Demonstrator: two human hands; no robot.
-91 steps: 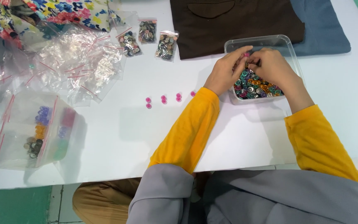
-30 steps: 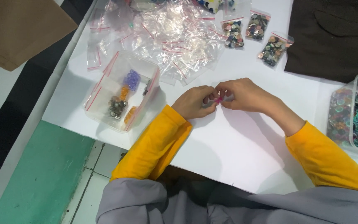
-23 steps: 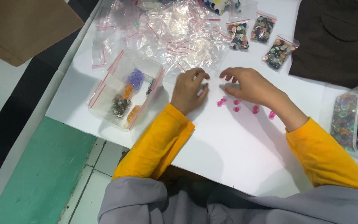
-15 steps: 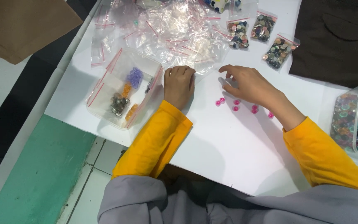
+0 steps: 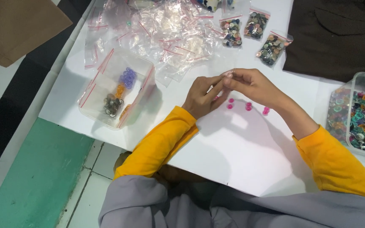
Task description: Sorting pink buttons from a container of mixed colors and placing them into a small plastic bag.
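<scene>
Pink round plastic buttons [image 5: 247,106], four, in a left-to-right row mid-frame on white table [image 5: 241,160]. Just above, left hand [image 5: 201,98] and right hand [image 5: 250,84] fingertips pinched together, contents too small to tell.

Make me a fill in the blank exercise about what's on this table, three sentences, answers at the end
1. The small buttons lying on the white table below the hands are ____ in colour.
2. The left hand and right hand meet at their ____.
3. The person's sleeves are ____.

Answers: pink; fingertips; yellow
</scene>
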